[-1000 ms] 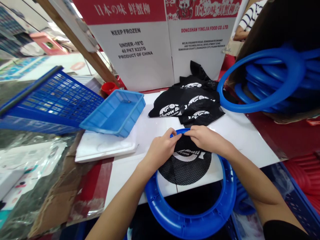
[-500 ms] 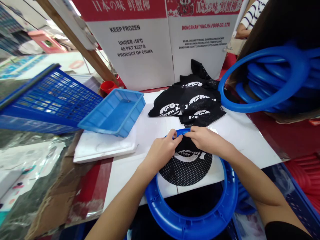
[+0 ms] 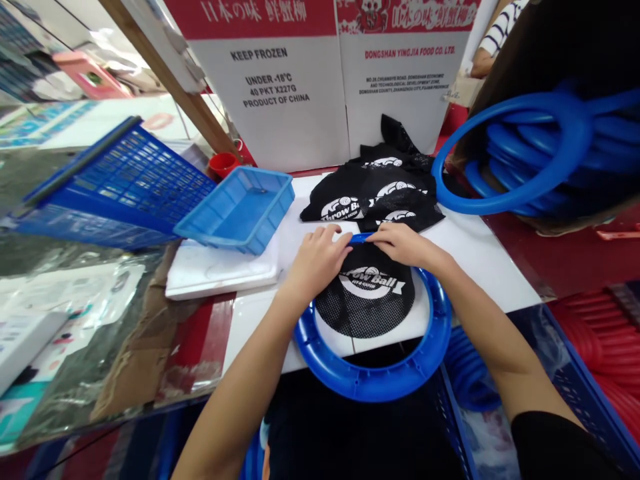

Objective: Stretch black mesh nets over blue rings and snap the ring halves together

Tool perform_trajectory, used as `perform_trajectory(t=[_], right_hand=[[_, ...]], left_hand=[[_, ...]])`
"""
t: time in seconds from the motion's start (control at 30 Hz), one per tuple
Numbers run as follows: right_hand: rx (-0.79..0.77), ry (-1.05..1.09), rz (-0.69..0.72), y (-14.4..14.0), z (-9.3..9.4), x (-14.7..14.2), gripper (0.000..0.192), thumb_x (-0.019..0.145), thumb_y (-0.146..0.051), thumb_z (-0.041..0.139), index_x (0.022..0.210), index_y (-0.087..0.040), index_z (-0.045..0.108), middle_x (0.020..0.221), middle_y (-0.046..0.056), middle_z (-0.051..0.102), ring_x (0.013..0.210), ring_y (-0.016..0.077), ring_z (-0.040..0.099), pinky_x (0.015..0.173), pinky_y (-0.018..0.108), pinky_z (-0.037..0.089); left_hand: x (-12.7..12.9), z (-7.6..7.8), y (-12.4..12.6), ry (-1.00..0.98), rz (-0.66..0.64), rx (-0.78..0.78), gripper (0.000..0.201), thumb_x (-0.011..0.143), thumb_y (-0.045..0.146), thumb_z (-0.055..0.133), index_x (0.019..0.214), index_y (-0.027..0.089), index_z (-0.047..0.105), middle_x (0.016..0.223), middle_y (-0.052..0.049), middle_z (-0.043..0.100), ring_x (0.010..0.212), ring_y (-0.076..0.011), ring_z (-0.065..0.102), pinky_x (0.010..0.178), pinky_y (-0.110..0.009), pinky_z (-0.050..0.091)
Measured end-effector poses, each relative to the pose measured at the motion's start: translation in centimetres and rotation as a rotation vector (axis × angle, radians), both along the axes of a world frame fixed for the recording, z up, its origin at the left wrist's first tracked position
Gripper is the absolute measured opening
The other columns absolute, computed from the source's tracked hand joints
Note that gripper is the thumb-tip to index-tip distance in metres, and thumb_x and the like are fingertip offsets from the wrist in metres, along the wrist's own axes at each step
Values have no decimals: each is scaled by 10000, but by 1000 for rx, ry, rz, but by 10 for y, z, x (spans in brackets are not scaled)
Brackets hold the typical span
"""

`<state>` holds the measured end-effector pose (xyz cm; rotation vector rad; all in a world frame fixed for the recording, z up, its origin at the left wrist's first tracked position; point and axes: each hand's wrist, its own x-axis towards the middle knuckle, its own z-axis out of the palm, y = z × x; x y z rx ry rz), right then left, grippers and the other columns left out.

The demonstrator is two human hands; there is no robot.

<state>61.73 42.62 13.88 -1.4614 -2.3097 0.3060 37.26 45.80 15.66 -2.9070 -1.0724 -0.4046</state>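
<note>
A blue plastic ring (image 3: pixel 373 383) lies in front of me, its hollow, ribbed side up. Its near part sticks out past the edge of the white board. My left hand (image 3: pixel 321 257) and my right hand (image 3: pixel 403 244) grip its far rim close together, thumbs and fingers pressed on it. Inside the ring a round black mesh cloth (image 3: pixel 373 313) with a white "Throw Ball" print spreads out, its top edge at the rim between my hands. The fingertips partly hide how cloth and rim meet. Just beyond lie several more black mesh cloths (image 3: pixel 370 183).
A light blue tray (image 3: pixel 240 213) and a dark blue basket (image 3: pixel 125 187) stand left. At right, a box holds several blue rings (image 3: pixel 535 153). Red rings (image 3: pixel 600 340) fill a crate lower right. A white carton (image 3: pixel 280 127) stands behind; a person's arm (image 3: pixel 483 63) shows beyond.
The ring's near side has swung up and away from me, now lying flatter. More of the cloth's print shows. My left fingers have opened out somewhat along the rim; the view has shifted slightly.
</note>
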Motion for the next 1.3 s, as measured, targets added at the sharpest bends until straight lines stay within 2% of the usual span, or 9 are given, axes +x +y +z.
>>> perform_trajectory(t=[0.17,0.27,0.4,0.5,0.6,0.73,0.9,1.1,1.3], right_hand=[[24,134,43,7,-9,13,278,1044,-198,581,1192,-189,817,1053,103,769,985,237,702,956,411,552],[1,137,13,10,-7,12,284,1033,-206,584,1203,-170,808,1072,118,778,1008,251,708,998,443,549],[-84,156,5,3,6,15,333,1004,-230,622,1298,-206,777,1178,113,781,1090,268,721,1060,493,562],[-70,197,15,-37,19,10,385,1014,-313,656,1388,-273,735,1505,102,669,1437,319,585,1246,579,447],[28,224,-76,-107,22,-13,392,1066,-365,606,1438,-280,698,1648,106,546,1585,333,438,1288,610,411],[112,187,-142,-188,1,-56,365,1092,-285,573,1437,-281,690,1585,115,617,1578,333,460,1258,642,456],[352,286,-319,-214,-27,-82,657,1022,-172,662,1639,-318,488,1389,118,749,1362,328,674,1202,648,518],[498,365,-420,-205,-34,-76,386,1005,-62,597,1247,-311,764,1017,50,822,953,251,791,1020,552,632],[477,437,-405,-196,-31,-70,211,1012,-110,642,1100,-268,752,998,55,810,959,237,777,1034,516,618]], left_hand=[[-22,18,-56,111,-376,-309,183,956,293,794,1094,188,734,1178,-104,705,1052,-288,686,904,-410,564],[-22,20,-92,263,-376,-406,111,997,147,675,1096,174,718,1153,-101,715,1037,-273,692,896,-392,562],[-8,13,-119,230,-314,-524,310,1034,14,464,1176,175,688,1116,-81,740,1036,-247,714,895,-370,567],[-9,7,-129,19,-264,-604,234,1099,143,495,1237,203,675,1194,-69,733,1116,-236,704,977,-375,569],[-19,2,-126,-35,-112,-529,224,1031,207,668,1253,203,694,1321,-114,697,1264,-325,641,1057,-483,548],[-21,0,-117,-19,-149,-577,129,1055,158,575,1032,180,699,1113,-106,755,1080,-308,704,984,-488,561],[-3,-3,-136,-469,-192,-831,149,1120,205,476,1116,218,625,1081,-52,772,957,-206,745,860,-337,600],[-5,-26,-174,-490,-131,-398,367,1043,239,672,1392,178,575,1278,-139,745,1113,-305,724,940,-461,598],[-6,-36,-164,-533,-102,-135,152,1086,154,549,1089,176,699,991,-86,768,902,-249,700,789,-387,540]])
